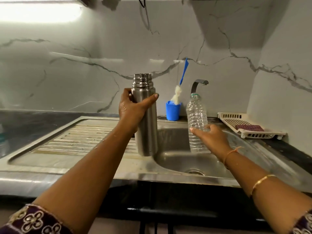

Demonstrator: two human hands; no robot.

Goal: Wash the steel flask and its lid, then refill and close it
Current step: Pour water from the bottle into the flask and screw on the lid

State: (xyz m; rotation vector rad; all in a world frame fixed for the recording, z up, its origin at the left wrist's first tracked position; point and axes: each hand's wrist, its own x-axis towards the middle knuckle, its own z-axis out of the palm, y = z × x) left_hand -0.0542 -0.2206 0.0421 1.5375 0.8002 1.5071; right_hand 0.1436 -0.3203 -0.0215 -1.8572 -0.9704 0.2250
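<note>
The steel flask (146, 122) stands upright with its mouth uncovered, held above the edge between drainboard and sink basin. My left hand (133, 108) grips its upper body, thumb across the front. A clear plastic water bottle (196, 115) is upright over the basin, apparently without a cap. My right hand (209, 135) holds this bottle around its lower half. The flask's lid is not in view.
The steel sink (185, 159) has a ribbed drainboard (81, 137) on its left and a tap (200, 82) behind. A blue cup (173, 111) with a blue-handled bottle brush (181, 78) stands by the wall. A white plastic tray (236, 122) with a scrub pad sits at right.
</note>
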